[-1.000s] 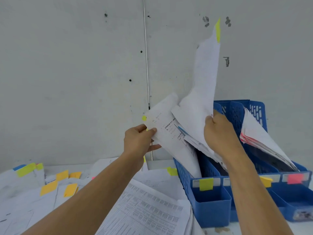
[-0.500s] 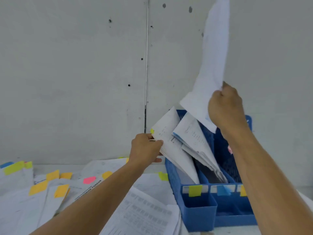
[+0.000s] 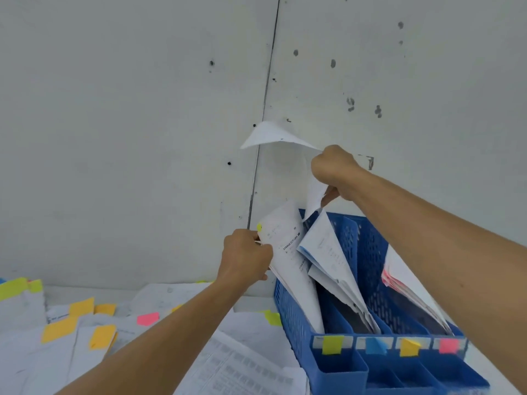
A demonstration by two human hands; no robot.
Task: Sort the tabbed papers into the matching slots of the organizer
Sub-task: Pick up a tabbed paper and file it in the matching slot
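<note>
gripping sheet [image 3: 278, 135] and slotted papers [image 3: 288, 252] | organizer tabs [image 3: 332, 344]: yellow, blue, orange, pink

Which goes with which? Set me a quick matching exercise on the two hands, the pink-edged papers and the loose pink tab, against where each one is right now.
Things:
1. left hand
2. right hand
3. pink-edged papers
4. loose pink tab

Places:
A. lying among the loose papers left of the organizer
B. standing in the rightmost slot, behind the pink label
C. gripping the yellow-green-tabbed papers that stand in the leftmost slot
D. above the organizer, gripping a bent white sheet

Pairs: 1-C, 2-D, 3-B, 4-A.
</note>
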